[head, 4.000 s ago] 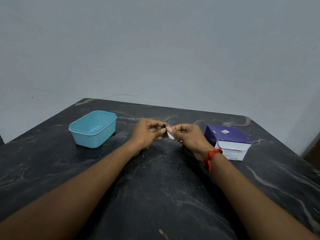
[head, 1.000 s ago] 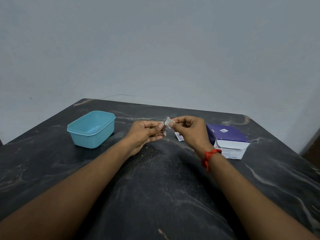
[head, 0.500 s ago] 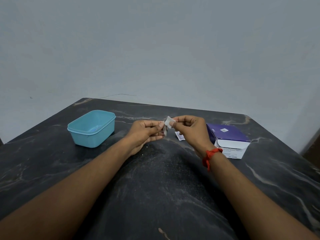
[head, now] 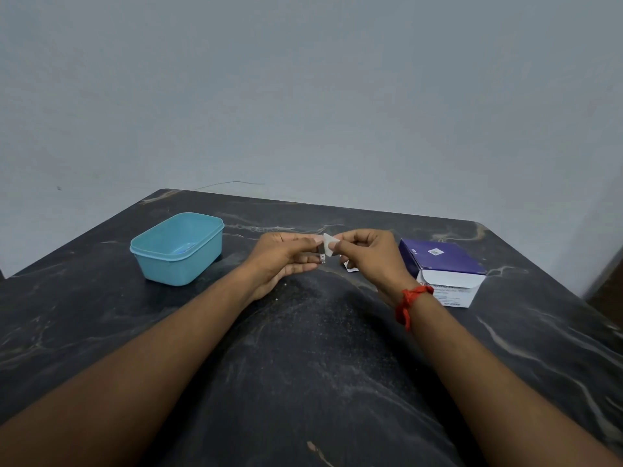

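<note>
Over the middle of the dark marble table (head: pixel 303 365), my two hands meet fingertip to fingertip. My right hand (head: pixel 371 257), with a red thread on its wrist, pinches a small white pad (head: pixel 328 247) between thumb and forefinger. My left hand (head: pixel 283 257) holds a small silvery metal piece (head: pixel 322 259) at its fingertips, just below the pad. The pad touches the left fingertips. What the metal piece is I cannot tell.
A light blue plastic tub (head: pixel 177 247) stands open to the left of my hands. A purple and white carton (head: pixel 441 271) sits to the right, flap open. A torn white wrapper (head: pixel 350 267) lies on the table under my right hand.
Four seconds ago both hands were closed together on a packet. Now the white pad is out in my right fingers and the wrapper lies on the table. Little has shifted in the last second.
</note>
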